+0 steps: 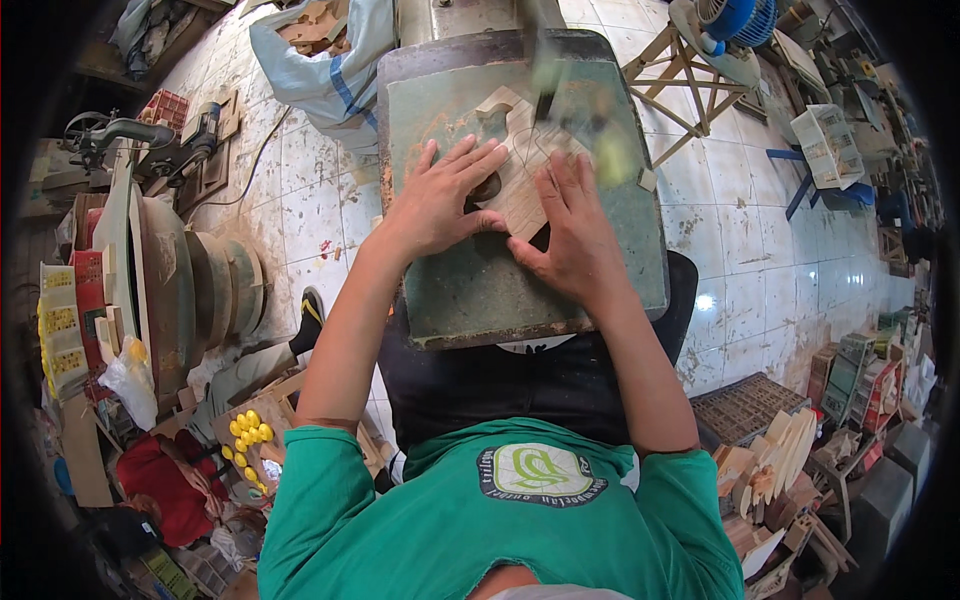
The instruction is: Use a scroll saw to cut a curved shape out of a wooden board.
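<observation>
A pale wooden board point(522, 205) with a curved outline drawn on it and a hook-shaped cut end lies flat on a worn green machine table point(500, 295). My left hand point(445, 200) rests at its left side, fingers stretched out and the thumb on the near edge. My right hand point(575, 235) lies along the board's right side with straight fingers. Just beyond the board, a dark upright machine part point(545, 105) comes down to the table, apparently a saw's blade guide. A darker rounded wood piece point(487, 188) shows partly beside my left fingers.
A small wood offcut point(647, 179) sits at the table's right edge. A blurred yellow-green thing point(612, 155) hangs nearby. Beyond stand a white sack of scraps point(315, 75) and a blue fan point(738, 20). A person in red point(165, 485) is at the lower left, near yellow objects point(250, 430).
</observation>
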{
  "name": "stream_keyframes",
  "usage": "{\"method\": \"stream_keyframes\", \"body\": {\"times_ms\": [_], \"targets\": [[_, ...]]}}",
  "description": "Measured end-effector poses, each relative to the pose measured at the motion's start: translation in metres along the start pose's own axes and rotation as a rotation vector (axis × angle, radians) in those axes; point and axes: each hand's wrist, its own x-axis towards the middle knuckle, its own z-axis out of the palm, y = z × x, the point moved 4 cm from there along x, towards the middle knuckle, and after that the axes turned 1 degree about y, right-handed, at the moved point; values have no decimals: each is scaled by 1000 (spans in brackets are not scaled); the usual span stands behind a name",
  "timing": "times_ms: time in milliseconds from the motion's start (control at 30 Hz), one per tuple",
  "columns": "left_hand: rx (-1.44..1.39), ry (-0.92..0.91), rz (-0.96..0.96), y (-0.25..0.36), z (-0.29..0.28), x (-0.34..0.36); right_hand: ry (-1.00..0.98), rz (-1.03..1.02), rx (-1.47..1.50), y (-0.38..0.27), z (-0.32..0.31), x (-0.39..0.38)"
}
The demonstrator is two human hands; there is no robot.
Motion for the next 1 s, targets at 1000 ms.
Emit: {"method": "stream_keyframes", "body": {"times_ms": [1000], "targets": [[-19, 123, -9, 7, 3, -7, -47, 123, 46, -3, 0, -5]]}}
